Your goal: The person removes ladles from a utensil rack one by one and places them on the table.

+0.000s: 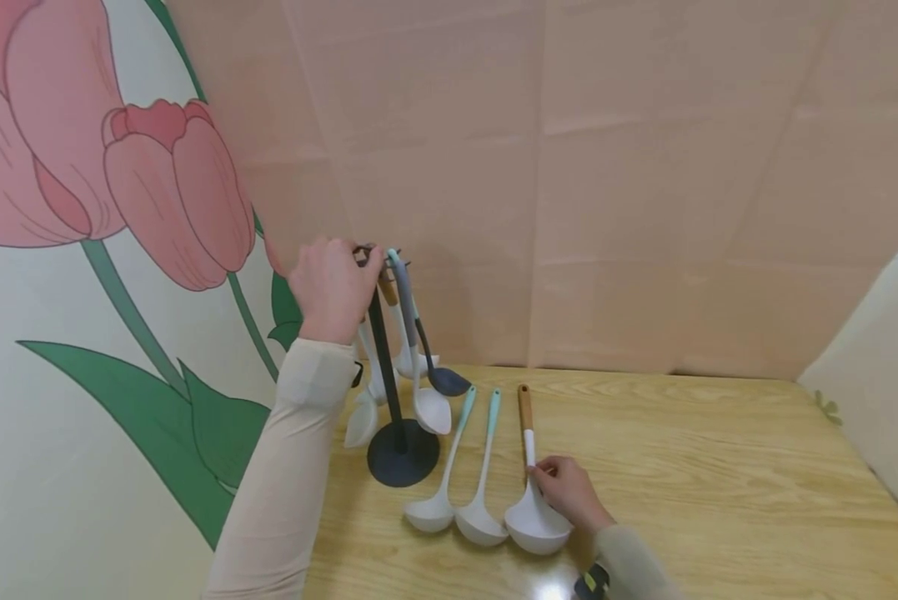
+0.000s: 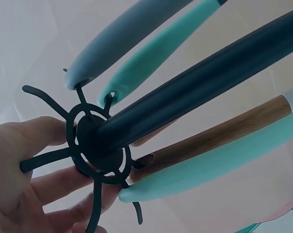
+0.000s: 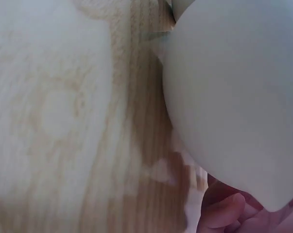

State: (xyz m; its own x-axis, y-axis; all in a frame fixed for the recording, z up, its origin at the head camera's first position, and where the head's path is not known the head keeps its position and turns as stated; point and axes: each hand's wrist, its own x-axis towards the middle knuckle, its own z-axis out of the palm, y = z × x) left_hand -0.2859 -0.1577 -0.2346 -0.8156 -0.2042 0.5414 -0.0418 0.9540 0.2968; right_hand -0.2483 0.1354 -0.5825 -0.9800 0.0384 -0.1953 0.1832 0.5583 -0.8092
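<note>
Fingers of the left hand (image 1: 333, 287), in the head view, grip the top of a black utensil stand (image 1: 383, 350), while those of the right hand (image 1: 572, 493) pinch the white neck of a wooden-handled ladle (image 1: 537, 527) lying on the table (image 1: 719, 467). Two white ladles with turquoise handles (image 1: 481, 525) lie between it and the stand. Around the slim pole, above a flat round base, hang more utensils, among them a dark ladle (image 1: 447, 382) and a white one with a thick grey handle (image 1: 403, 292); the left hand and its pale sleeve (image 1: 276, 475) cover part of this cluster and cross the tulip mural (image 1: 171, 183). Behind stretches a creased brownish-pink sheet (image 1: 644, 167); the tabletop has yellowish wood grain

From the left wrist, the fingers curl behind a black ring with thin curved hooks (image 2: 44, 102). Smooth turquoise handles (image 2: 151, 58), a grey-blue one and a grained brown one hang from it, the pole running between

From the right wrist, a smooth, rounded white bowl (image 3: 233, 92) with a pointed lip hides most of the hand; only bent fingers show beneath, against blurred wood
</note>
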